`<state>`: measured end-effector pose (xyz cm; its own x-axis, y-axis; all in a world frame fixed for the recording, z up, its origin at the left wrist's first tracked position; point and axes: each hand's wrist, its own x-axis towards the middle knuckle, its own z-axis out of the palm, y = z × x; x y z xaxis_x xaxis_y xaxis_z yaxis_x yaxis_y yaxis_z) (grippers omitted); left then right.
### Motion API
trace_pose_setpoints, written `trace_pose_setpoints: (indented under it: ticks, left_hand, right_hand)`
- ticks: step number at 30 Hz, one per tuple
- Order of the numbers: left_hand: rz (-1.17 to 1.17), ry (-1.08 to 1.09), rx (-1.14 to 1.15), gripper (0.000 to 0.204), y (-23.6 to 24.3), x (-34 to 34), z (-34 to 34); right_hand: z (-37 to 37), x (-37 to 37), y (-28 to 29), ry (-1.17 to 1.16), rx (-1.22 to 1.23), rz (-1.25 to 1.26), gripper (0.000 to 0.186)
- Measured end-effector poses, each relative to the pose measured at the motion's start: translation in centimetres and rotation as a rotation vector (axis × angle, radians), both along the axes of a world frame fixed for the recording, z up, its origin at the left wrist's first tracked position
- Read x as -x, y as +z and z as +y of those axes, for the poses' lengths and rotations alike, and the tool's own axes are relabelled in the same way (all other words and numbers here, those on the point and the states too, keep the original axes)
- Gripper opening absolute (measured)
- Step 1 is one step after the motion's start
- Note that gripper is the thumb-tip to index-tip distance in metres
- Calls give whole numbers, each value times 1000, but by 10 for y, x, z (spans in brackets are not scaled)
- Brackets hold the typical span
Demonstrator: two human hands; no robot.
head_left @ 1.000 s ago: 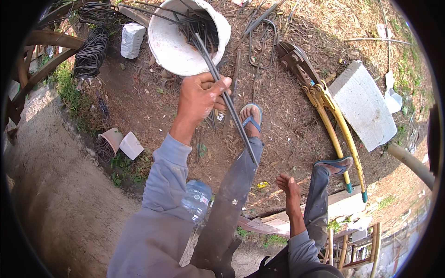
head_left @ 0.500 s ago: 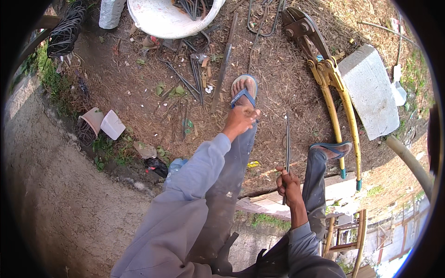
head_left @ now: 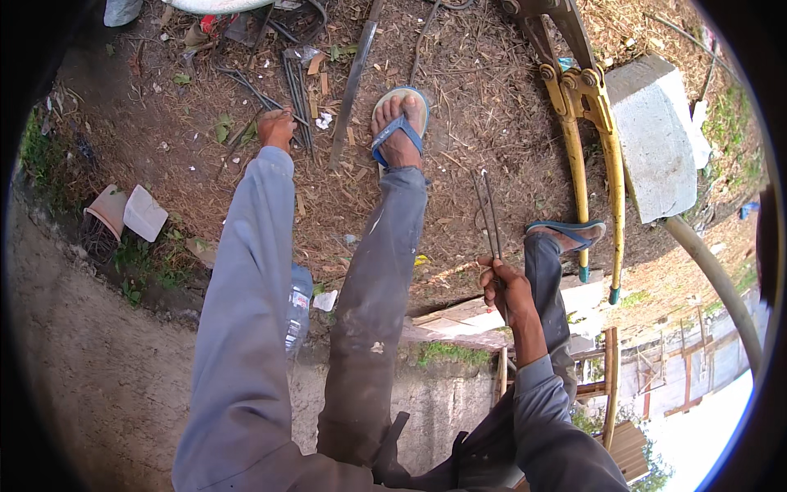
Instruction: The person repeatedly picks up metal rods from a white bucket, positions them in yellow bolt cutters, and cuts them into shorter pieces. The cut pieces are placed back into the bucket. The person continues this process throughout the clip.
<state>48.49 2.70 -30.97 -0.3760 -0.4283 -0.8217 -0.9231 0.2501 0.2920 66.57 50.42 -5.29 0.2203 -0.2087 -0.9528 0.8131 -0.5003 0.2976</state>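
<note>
Stretched out to the left, my left hand point(head_left: 277, 129) is low over the ground at several thin dark metal rods point(head_left: 297, 94). Its fingers are curled in against the rods, and what they grip is hidden. My right hand point(head_left: 507, 287), in front of my right knee, is closed round two thin metal rods point(head_left: 490, 215). These point away from me and spread slightly apart at their far ends. To the right lie large bolt cutters point(head_left: 579, 107) with yellow handles, which cross by my right sandal point(head_left: 574, 233).
A flat metal bar point(head_left: 354, 90) lies beside my left sandal point(head_left: 402, 131). A concrete block point(head_left: 660, 139) stands right of the bolt cutters. At the top is the rim of a white bucket point(head_left: 217, 5). A plastic bottle point(head_left: 298, 307) and a white container point(head_left: 145, 213) are at the left.
My left hand has moved left and away from my left foot to the rods on the ground. In my right hand the two rods have tilted and now spread apart. The view has shifted.
</note>
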Motion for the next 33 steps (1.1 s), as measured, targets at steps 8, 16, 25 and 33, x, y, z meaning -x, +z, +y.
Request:
trace_pose_setpoints:
  ticks: [8,16,25,33]
  left_hand:
    - [-117,147,-210,14,34,1,8]
    - [-202,249,-789,36,229,2,174]
    - [-291,-129,-629,25,269,-17,321]
    - [-393,9,-833,37,265,-44,354]
  right_hand:
    - [-4,-4,-9,69,27,-12,24]
    - [-19,32,42,12,-5,199,28]
    - [3,69,50,-10,24,291,27]
    - [33,40,47,-109,37,317,23]
